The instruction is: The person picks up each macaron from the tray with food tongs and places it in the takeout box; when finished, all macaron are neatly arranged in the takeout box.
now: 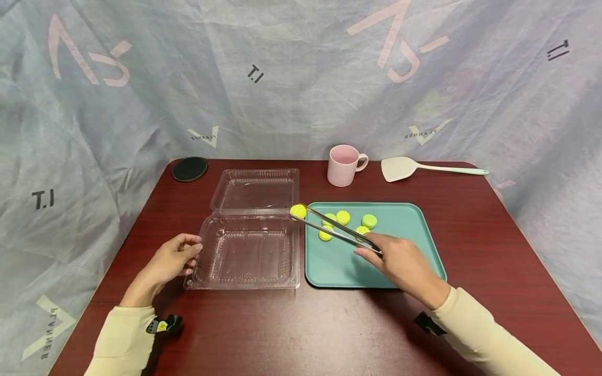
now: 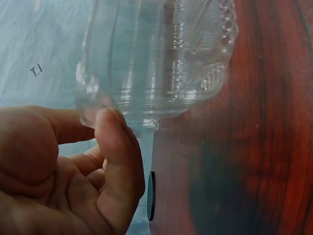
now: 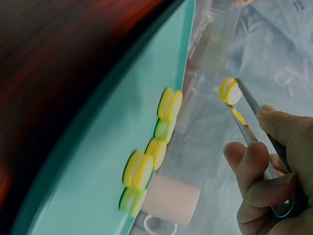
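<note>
My right hand grips a pair of metal tongs. A yellow macaron is pinched between their tips, raised above the tray's left edge near the container's hinge. Several yellow and green macarons lie on the teal tray, mostly along its far side. To the left is a clear plastic container, its lid folded back flat. Thumb and forefinger of my left hand pinch the container's left rim, as the left wrist view shows up close.
Behind the tray stands a pink mug. A white spatula with a pale green handle lies at the back right, and a round black coaster at the back left. Grey printed cloth hangs around the dark red table.
</note>
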The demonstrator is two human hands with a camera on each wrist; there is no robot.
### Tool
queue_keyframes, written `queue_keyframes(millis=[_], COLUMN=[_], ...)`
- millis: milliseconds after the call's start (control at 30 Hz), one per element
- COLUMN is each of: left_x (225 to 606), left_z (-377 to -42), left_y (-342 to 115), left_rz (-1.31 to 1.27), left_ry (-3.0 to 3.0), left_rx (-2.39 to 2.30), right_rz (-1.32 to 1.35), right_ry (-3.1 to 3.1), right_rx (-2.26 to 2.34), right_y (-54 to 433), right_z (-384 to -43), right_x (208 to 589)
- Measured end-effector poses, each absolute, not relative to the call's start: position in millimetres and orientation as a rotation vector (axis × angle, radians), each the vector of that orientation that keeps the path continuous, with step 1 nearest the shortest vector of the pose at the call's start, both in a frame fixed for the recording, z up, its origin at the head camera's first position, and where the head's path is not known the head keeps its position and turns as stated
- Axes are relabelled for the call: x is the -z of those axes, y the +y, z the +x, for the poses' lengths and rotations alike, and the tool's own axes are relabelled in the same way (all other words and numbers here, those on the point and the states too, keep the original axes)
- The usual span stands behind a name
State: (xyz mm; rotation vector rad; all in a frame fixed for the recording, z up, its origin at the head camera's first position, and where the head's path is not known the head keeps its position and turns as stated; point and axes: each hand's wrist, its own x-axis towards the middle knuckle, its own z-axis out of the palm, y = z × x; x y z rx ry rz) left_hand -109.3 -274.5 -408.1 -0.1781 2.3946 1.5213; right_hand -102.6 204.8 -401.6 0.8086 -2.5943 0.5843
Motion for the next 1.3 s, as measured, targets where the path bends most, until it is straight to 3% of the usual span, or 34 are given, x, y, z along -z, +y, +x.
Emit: queue_keyframes(millis=[1300], left_x=[409], left_z=[-112], left_y=[-274], left_rz=[-0.217], left_ry=[2.370], left_rx=[-1.543], right_rz=[1.091], right_ry=[-2.641], right_rx=[-0.510], right_y=[114], right_z=[-125], right_x=[404])
